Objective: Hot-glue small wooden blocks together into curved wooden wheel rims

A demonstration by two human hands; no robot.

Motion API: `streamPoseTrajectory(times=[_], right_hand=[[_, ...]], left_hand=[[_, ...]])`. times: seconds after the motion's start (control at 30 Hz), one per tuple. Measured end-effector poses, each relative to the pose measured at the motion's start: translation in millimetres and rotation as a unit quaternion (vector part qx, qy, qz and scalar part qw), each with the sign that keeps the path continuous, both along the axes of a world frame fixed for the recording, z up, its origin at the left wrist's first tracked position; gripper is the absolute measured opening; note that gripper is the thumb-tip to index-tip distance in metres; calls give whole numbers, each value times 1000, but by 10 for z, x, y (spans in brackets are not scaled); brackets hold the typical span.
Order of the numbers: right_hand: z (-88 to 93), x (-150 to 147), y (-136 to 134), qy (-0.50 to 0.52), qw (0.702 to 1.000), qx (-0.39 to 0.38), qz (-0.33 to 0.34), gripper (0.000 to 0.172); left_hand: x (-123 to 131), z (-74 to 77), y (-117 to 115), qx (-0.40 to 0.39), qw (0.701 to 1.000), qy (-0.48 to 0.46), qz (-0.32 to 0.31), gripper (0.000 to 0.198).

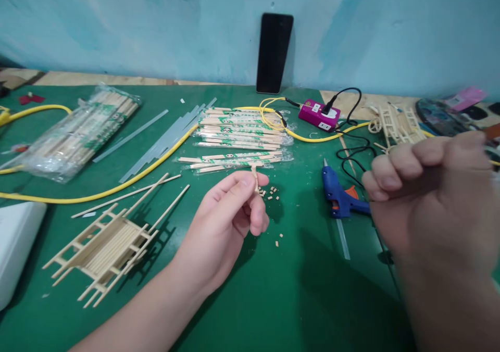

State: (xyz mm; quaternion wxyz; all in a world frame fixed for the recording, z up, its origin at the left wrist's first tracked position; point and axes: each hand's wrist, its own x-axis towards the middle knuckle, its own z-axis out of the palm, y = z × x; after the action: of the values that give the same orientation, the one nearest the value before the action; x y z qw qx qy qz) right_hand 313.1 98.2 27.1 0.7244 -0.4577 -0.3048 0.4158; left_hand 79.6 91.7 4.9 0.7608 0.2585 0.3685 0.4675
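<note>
The left hand (221, 211) pinches a small wooden stick (255, 179) between thumb and fingers at centre frame, just above scattered wooden bits (270, 194). At right, the blurred right hand (427, 201) curls its fingers tightly together, just beside a blue glue gun (338, 193).

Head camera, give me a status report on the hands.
Left hand pinching a short wooden stick piece. Right hand raised, curled shut, blurred, beside a blue hot glue gun. Small cut wood bits by left fingertips.
</note>
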Motion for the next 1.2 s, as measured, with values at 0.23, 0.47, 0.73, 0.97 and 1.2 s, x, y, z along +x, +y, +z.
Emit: streamPoseTrajectory(times=[0.23, 0.47, 0.73, 0.97, 1.2], right_hand=[[-208, -92, -22, -18, 987, -13, 161, 27], [-228, -105, -45, -13, 970, -55, 236, 14], [-218, -125, -61, -14, 968, -96, 232, 10], [-244, -229, -153, -275, 953, -60, 108, 26], [-244, -357, -342, -286, 944, 20, 161, 34]], left_hand=[[-6, -6, 23, -10, 1000, -3, 23, 21], [11, -1, 10, -9, 1000, 4, 11, 23], [24, -6, -5, -16, 1000, 14, -2, 22], [29, -13, -44, 5, 999, 36, -35, 26], [16, 12, -78, 36, 995, 64, -68, 29]])
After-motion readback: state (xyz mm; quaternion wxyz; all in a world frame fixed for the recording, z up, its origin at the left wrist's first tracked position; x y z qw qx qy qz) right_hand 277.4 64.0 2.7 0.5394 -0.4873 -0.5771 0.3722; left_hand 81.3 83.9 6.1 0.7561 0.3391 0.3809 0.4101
